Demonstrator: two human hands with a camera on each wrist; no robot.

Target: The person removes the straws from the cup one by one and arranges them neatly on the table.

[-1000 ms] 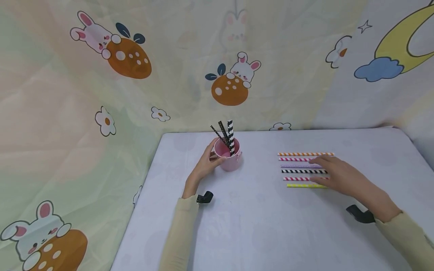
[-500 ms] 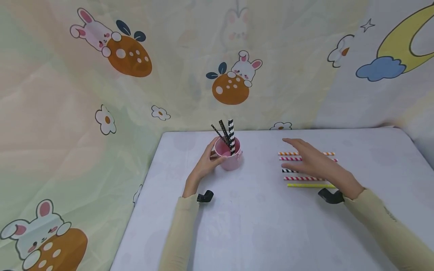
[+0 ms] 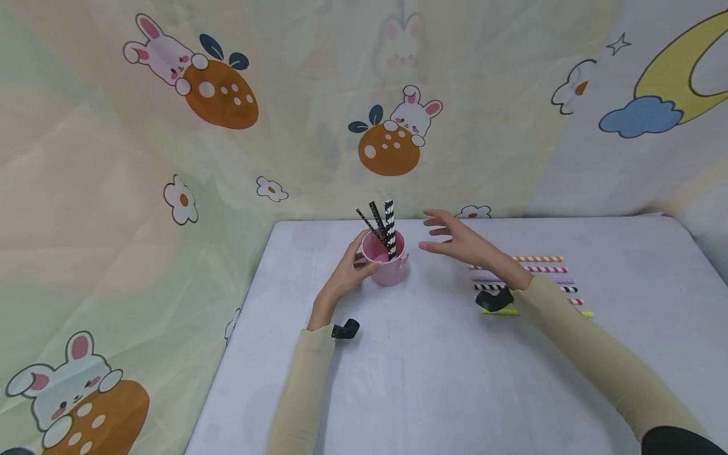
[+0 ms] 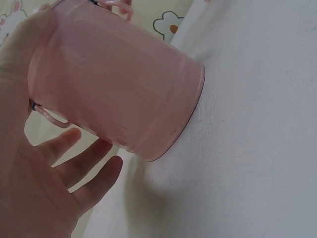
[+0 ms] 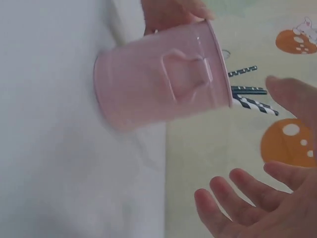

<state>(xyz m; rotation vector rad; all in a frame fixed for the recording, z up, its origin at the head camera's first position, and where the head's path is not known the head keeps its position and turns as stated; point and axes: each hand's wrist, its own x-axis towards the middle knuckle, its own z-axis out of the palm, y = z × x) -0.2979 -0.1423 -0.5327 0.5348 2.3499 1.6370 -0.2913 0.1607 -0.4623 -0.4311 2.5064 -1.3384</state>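
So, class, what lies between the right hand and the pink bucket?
No object: the head view shows only bare, pale tabletop between the right hand and the pink bucket.

The pale cloth wall (image 3: 489,139) at the far side and left has bunnies (image 3: 406,118), orange fruits (image 3: 387,159) and white flowers (image 3: 182,201). A yellow moon (image 3: 667,72) and blue cloud (image 3: 641,118) are far right. The table (image 3: 432,373) has a white top.

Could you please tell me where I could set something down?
Bare table lies between the left sleeve and right sleeve, and right of the straws. It's crowded around the pink bucket, flanked by left hand and right hand, and under the right sleeve.
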